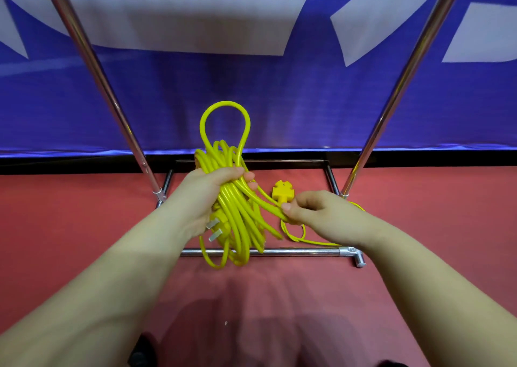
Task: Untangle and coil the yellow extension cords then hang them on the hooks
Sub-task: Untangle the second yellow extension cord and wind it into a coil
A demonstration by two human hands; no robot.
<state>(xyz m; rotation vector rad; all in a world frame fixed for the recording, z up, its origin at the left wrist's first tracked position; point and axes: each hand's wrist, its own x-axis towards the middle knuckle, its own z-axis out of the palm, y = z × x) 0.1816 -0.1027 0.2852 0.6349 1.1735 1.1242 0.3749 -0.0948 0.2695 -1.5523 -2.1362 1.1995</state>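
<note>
Left hand (215, 196) clenches the coiled yellow extension cord (237, 218) upright, forearm angling in, right hand (313, 210) pinches its loose strand, socket end (282, 191) just beyond.

An indoor hall or event space is showing: a blue banner with large white lettering (251, 87), red floor covering (84, 226), a chrome tubular rack (92, 59).

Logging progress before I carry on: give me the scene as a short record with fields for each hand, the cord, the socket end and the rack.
left hand: grips the bundle of yellow cord at mid-height
right hand: pinches a loose strand leading out of the bundle
plug: metal prongs show below the left hand
socket end: on the red floor
rack: metal frame, no hooks in view
hanging: not yet done
</note>
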